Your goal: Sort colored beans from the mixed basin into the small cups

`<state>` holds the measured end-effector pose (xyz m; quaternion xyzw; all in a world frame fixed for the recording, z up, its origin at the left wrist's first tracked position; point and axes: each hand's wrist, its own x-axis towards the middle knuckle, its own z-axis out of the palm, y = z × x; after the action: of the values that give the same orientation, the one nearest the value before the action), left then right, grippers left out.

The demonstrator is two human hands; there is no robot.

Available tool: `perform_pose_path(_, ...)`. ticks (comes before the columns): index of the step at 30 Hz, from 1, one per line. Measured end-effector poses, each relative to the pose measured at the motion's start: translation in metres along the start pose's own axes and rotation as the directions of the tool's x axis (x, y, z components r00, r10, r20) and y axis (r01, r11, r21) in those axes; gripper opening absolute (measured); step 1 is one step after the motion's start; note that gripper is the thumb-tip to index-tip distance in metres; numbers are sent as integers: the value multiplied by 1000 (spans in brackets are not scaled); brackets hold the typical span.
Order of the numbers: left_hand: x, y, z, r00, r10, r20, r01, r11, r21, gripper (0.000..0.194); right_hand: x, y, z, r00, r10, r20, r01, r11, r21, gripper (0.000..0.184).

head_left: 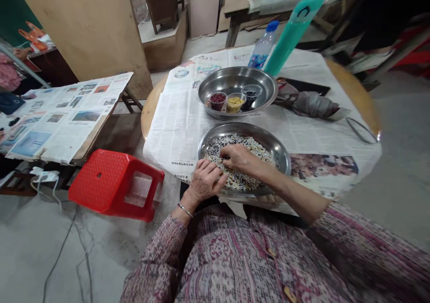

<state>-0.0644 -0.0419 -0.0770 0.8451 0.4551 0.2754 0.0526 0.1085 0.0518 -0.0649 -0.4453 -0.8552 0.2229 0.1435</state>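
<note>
A round metal basin (285,156) stands at the near side of the table, with a mix of white, black and yellow grains and beans (257,153) spread over its bottom. Over the middle of this mix is my right hand (239,157), its fingers curled and pinched down at the grains; what lies between the fingertips is hidden. My left hand (205,181) rests on the basin's near left rim, fingers stretched out and holding nothing. Behind it, a second metal basin (215,80) holds cups of red beans (218,100), yellow beans (235,103) and black beans (250,96).
Newspaper (174,128) covers the round table. Toward the back stand a water bottle (264,47) and a tall green container (290,34). A grey folded umbrella (311,104) lies at right. On the floor to my left is a red stool (104,182), beside another newspaper-covered table (67,110).
</note>
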Motion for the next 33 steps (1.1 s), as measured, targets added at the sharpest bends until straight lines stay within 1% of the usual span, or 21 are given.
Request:
perform_pose_path(3, 0, -1, 1, 999, -2, -54, 1, 1000, -19, 29, 5, -5, -4, 999, 28, 34, -30, 998, 58, 15)
perform_pose_path(7, -2, -3, 5, 994, -25, -105, 18, 997, -73, 25, 6, -7, -20, 988, 61, 143, -86, 980, 181, 13)
perform_pose_path(11, -3, -5, 9, 985, -49, -166, 32, 994, -106, 25, -7, -14, -34, 968, 82, 237, -156, 937, 314, 15)
perform_pose_path(13, -4, -6, 9, 983, -53, -175, 36, 994, -100, 24, -17, -21, -34, 957, 78, 279, -187, 902, 389, 16)
perform_pose_path(14, -5, -6, 9, 984, -54, -172, 36, 994, -103, 23, -23, -24, -32, 957, 59, 284, -177, 896, 408, 17)
perform_pose_path(15, -5, -5, 8, 984, -55, -172, 35, 993, -113, 21, -29, -27, -28, 963, 24, 270, -137, 902, 408, 18)
perform_pose_path(16, -5, -5, 8, 983, -57, -177, 34, 991, -129, 20, -34, -29, -23, 971, -29, 237, -67, 919, 389, 19)
perform_pose_path(18, -5, -3, 6, 977, -57, -207, 22, 986, -167, 19, -43, -29, -12, 973, -175, 147, 117, 933, 340, 21)
perform_pose_path(20, -5, -2, 5, 964, -45, -262, -6, 982, -189, 19, -51, -25, -2, 949, -304, 84, 266, 914, 306, 22)
perform_pose_path(21, -4, -1, 4, 956, -35, -291, -23, 981, -193, 19, -55, -21, 1, 937, -343, 67, 311, 905, 291, 22)
perform_pose_path(24, -2, 0, 3, 940, -9, -341, -59, 980, -189, 18, -62, -10, 3, 923, -381, 57, 361, 907, 216, 20)
perform_pose_path(27, 0, 1, 3, 938, 8, -347, -76, 981, -181, 17, -62, 3, 1, 922, -385, 38, 377, 916, 138, 22)
perform_pose_path(30, 2, 2, 2, 934, 22, -357, -88, 981, -171, 15, -55, 14, -3, 923, -383, -18, 384, 920, 80, 24)
perform_pose_path(33, 2, 2, 1, 931, 27, -364, -95, 981, -170, 14, -43, 22, -9, 929, -368, -49, 368, 930, -3, 26)
